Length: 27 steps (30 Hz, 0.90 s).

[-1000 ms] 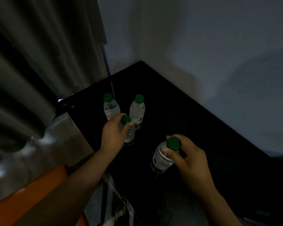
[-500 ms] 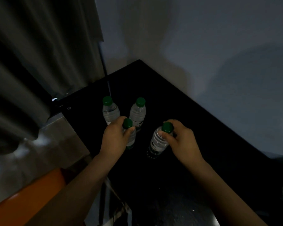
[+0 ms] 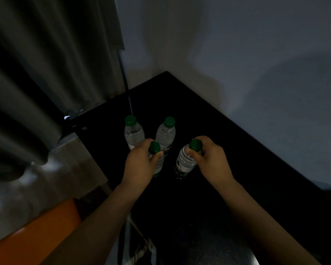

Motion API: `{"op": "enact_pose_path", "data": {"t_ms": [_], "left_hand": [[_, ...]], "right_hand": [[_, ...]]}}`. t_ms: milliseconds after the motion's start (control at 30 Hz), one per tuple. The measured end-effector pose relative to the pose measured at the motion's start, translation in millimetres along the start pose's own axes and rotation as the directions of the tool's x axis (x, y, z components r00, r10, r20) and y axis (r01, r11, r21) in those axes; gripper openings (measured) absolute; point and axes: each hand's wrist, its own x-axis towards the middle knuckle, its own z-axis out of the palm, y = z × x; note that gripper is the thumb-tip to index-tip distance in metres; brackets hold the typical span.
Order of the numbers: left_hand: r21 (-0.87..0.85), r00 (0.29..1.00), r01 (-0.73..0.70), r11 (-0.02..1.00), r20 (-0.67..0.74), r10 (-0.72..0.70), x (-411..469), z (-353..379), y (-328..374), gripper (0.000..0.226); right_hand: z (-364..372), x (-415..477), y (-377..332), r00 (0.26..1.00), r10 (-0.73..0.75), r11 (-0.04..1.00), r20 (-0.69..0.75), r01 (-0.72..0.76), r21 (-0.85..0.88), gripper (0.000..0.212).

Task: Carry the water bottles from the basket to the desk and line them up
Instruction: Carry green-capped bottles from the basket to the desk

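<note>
Green-capped water bottles stand in two pairs on a black desk (image 3: 237, 159) set into the corner of a dim room, a grey curtain (image 3: 46, 73) hanging to the left. The left hand (image 3: 139, 163) has its fingers closed around the neck of the near-left bottle (image 3: 158, 161), while the right hand (image 3: 208, 159) pinches the cap and neck of the near-right bottle (image 3: 183, 161) (tilted slightly, its base on the desk). Behind them, apart from both hands, the far-left bottle (image 3: 133, 132) and far-right bottle (image 3: 165, 133) stand upright.
</note>
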Motion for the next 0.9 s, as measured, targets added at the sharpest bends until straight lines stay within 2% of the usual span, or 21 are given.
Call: {"op": "enact_pose_path", "data": {"t_ms": [400,533,700,800,900], "left_hand": [[0.012,1.0,-0.028,1.0,-0.005,0.028,0.8,0.3,-2.3,0.015],[-0.004,1.0,-0.017,1.0,0.016,0.017,0.4,-1.9,0.2,0.014],[0.01,0.998,0.023,1.0,0.059,-0.023,2.3,-5.2,1.3,0.014],[0.026,0.994,0.024,0.999,0.103,-0.027,3.5,-8.7,4.8,0.016],[0.111,0.985,0.007,0.994,0.169,-0.026,8.9,-15.7,10.6,0.019]], "right_hand": [[-1.6,-8.7,-10.1,0.994,0.071,0.996,0.084,-0.065,-0.065,0.034],[-5.3,-13.7,-16.3,0.987,0.1,0.993,0.123,-0.091,-0.074,0.052],[-14.2,-31.1,-21.5,0.988,0.122,0.957,0.097,-0.091,-0.277,0.062],[-22.9,-43.3,-25.2,0.986,0.137,0.907,0.096,-0.086,-0.412,0.054],[-30.7,-54.7,-28.6,0.975,0.175,0.869,0.138,-0.087,-0.486,0.05]]}}
